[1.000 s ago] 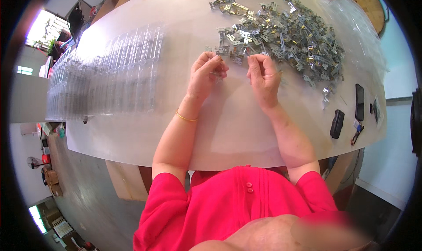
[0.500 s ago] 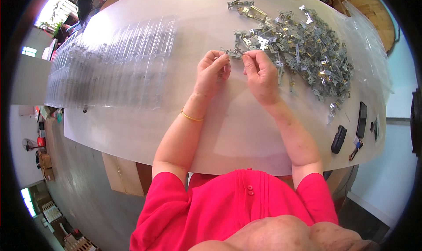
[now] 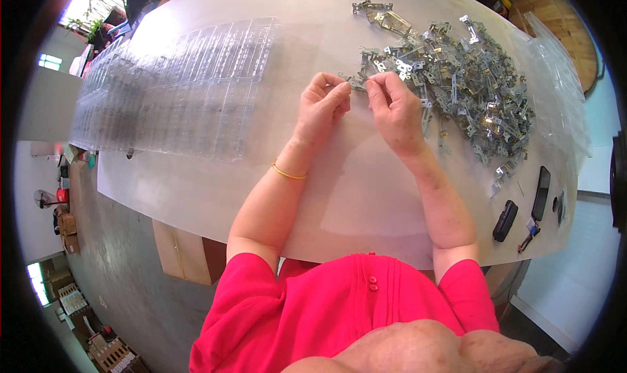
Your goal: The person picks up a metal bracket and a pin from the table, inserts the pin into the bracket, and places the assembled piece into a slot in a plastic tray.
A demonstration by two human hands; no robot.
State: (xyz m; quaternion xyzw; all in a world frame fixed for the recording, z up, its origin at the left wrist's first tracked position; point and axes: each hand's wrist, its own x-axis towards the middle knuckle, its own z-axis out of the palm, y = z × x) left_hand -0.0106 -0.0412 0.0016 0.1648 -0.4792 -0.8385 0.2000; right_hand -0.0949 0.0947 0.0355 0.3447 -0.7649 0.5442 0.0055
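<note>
My left hand (image 3: 321, 105), with a gold bangle at its wrist, is closed in a pinch of thumb and forefinger. Close to its right, my right hand (image 3: 398, 112) is pinched in the same way. Between the two sets of fingertips shows a small grey metal bracket (image 3: 356, 82), its ends partly hidden by the fingers. Just beyond and to the right of my hands lies a wide heap of small metal brackets (image 3: 467, 92), grey with some brass-coloured parts. A few linked ones (image 3: 392, 21) lie at its far left edge.
Clear plastic trays (image 3: 176, 92) lie stacked on the left of the pale table (image 3: 261, 203). Clear plastic sheeting (image 3: 555, 79) lies at the right edge. Near the front right are a black case (image 3: 505, 221), a phone (image 3: 541, 193) and keys (image 3: 530, 236).
The whole view has shifted slightly, so the heap and trays appear a little further right. My hands keep their pinch at the bracket, with only slight movement.
</note>
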